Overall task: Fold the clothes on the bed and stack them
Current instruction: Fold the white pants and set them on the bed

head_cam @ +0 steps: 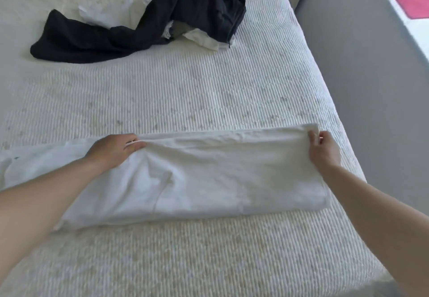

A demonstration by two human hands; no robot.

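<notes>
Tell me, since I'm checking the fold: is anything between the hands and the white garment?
Nothing visible. The left hand and right hand both grip the far edge of the long white folded cloth garment directly.

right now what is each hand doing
Left hand: pinching the far edge of the white cloth.
Right hand: gripping the cloth's far right corner.

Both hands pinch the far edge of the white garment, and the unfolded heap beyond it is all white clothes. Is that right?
Not quite. The head view shows both hands, left hand and right hand, pinching the white garment's far edge, but the heap beyond is mostly black clothing, with some white pieces mixed in.
</notes>
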